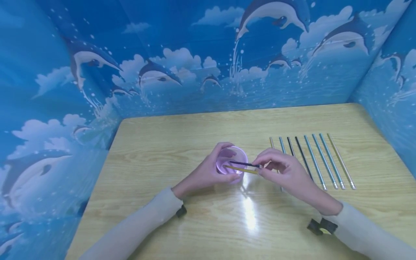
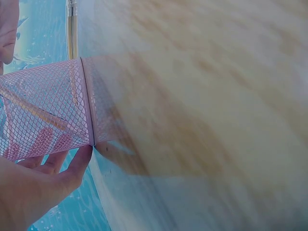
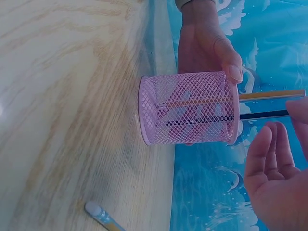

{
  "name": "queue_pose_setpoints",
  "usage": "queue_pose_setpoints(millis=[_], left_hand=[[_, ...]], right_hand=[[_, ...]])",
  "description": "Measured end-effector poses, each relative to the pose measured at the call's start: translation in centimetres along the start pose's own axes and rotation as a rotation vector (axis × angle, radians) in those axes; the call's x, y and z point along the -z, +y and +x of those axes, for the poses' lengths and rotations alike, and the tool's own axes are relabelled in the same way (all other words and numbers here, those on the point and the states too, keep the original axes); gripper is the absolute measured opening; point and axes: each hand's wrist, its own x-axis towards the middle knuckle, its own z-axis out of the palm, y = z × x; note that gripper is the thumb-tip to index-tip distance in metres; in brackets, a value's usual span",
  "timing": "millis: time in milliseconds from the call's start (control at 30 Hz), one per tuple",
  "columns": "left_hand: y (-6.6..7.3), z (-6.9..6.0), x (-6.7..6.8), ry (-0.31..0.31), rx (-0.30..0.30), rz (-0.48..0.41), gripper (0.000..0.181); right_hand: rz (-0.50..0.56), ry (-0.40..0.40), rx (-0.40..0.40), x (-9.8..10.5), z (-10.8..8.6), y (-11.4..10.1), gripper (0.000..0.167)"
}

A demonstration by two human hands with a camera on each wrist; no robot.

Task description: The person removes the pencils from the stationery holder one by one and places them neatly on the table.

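My left hand [image 1: 211,170] grips the side of a pink mesh pencil cup [image 3: 192,85], which stands upright on the table. Fingers of that hand [image 2: 41,185] wrap around the mesh near the base. With its thumb and fingertips, my right hand [image 1: 287,169] pinches the top end of a black pencil [image 3: 262,115]. That pencil's lower part is inside the cup. Beside it a yellow pencil [image 3: 269,95] also slants out of the cup; its top end is close to my right fingers, and I cannot tell whether they touch it.
To the right lies a row of several pencils, including a black pencil [image 1: 303,157], a blue pencil [image 1: 315,162] and a gold pencil [image 1: 341,160]. Part of the row is hidden under my right hand. A dolphin-printed backdrop [image 1: 182,90] walls the wooden table [image 1: 156,144].
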Motion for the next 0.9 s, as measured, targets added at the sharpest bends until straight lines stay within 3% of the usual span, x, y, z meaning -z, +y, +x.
queue_pose_setpoints(millis=[167,300,567,767,900], left_hand=[[0.0,0.0,0.0,-0.002,-0.005,-0.011,0.091],[0.1,0.0,-0.1,0.003,0.004,-0.015,0.09],[0.1,0.1,-0.2,0.01,0.027,-0.012,0.091],[0.3,0.1,-0.2,0.017,0.037,0.013,0.092],[0.3,0.1,-0.2,0.019,0.026,0.027,0.093]], right_hand=[[0.004,0.057,-0.001,0.1,-0.1,-0.3,0.03],[0.039,0.123,0.046,0.3,-0.1,-0.7,0.031],[0.201,0.311,0.269,1.3,0.3,-1.0,0.033],[0.296,0.43,0.299,2.5,0.6,-1.6,0.031],[0.419,0.523,0.322,3.4,0.8,-2.5,0.029]])
